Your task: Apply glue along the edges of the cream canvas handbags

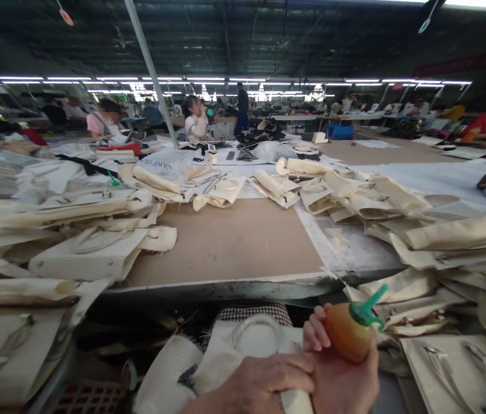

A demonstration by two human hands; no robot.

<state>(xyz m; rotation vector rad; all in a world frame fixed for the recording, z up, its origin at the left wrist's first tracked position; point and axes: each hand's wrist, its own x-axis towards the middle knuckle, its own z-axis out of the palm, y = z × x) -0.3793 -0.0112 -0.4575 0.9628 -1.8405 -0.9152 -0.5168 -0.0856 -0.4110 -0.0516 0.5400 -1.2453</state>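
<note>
My right hand point(346, 374) is closed around an orange squeeze bottle point(346, 332) with a green nozzle cap, held tilted so the nozzle points up and to the right. Across my lap lies a cream handbag point(221, 351) with a pale loop handle and loose, frayed panels. My left hand point(268, 376) curls over the bag's near part, fingers pressed together and their tips against my right wrist; its thumb is hidden. A checked cloth point(249, 312) shows behind the bag.
Cream handbags are piled on the worktable point(229, 241) at both sides and along its far part. More bags point(458, 368) lie low at my right. A plastic basket point(91, 397) stands low at the left. A slanted metal pole point(152, 75) rises beyond. Several people work farther back.
</note>
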